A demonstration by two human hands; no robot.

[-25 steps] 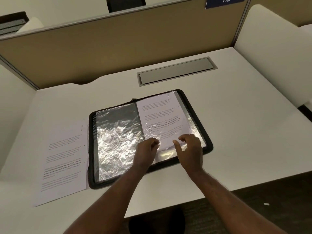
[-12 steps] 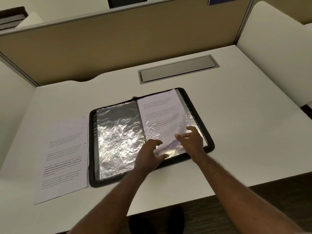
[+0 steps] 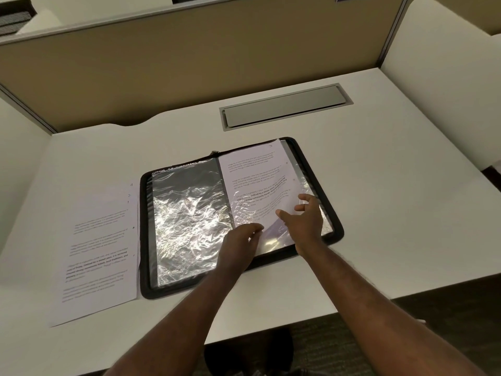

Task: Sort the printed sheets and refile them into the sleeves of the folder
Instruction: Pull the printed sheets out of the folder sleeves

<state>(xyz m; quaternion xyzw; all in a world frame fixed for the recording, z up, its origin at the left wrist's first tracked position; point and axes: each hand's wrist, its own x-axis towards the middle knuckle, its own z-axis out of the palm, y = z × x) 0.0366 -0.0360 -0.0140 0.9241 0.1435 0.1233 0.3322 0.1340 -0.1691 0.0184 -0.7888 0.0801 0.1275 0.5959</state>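
Nearest the viewer, two bare forearms reach over the front edge of the white counter (image 3: pixel 379 213) toward the folder (image 3: pixel 311 161), a black zip-edged folder lying open and flat near the middle of the counter. At the folder's near edge, by its centre fold, the left hand (image 3: pixel 240 244) has its fingers bent down onto the bottom of the right-hand page, pinching the lower edge of the clear sleeve (image 3: pixel 273 234) there. Just to the right of it, over the lower part of the same page, the right hand (image 3: pixel 305 218) is spread open, thumb out to the left and fingers extended, resting on the printed sheet (image 3: pixel 252 175) that lies on that page with its lower part under the sleeve's plastic. The folder's left-hand page is an empty, crinkled sleeve (image 3: pixel 189 218) throwing back glare. To the left of the folder, touching its left border, lies a small pile of printed sheets (image 3: pixel 100 248) flat on the counter. Beyond the folder's far edge a grey cable hatch (image 3: pixel 284 105) is set into the counter, and behind that stands a tan partition (image 3: pixel 189 63)
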